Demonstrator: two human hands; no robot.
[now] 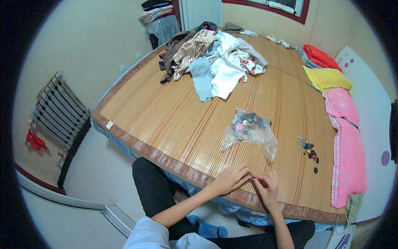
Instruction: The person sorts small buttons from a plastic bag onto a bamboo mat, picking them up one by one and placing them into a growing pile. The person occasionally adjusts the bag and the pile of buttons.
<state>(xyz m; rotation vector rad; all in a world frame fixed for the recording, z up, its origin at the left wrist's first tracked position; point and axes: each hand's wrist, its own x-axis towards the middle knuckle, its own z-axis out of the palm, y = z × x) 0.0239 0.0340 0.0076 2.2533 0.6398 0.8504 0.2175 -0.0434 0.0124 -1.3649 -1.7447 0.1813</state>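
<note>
My left hand point(233, 178) and my right hand point(267, 187) meet over the near edge of a bamboo sleeping mat point(174, 130) on a bed. Between their fingertips is a small dark thing point(252, 176), probably a button; it is too small to make out. Just beyond my hands lies a clear plastic bag point(230, 141) with many-coloured buttons point(252, 121) inside. To the right, a loose cluster of mostly dark buttons point(311, 151) rests on the mat, with one black oval button point(316, 170) apart from it.
A heap of clothes point(214, 59) covers the mat's far part. Pink pillows point(348, 149), a yellow pillow point(329, 79) and a folded red quilt point(321, 57) line the white headboard point(370, 124). A radiator point(60, 109) stands at the left wall. Blue slippers point(208, 227) lie on the floor below.
</note>
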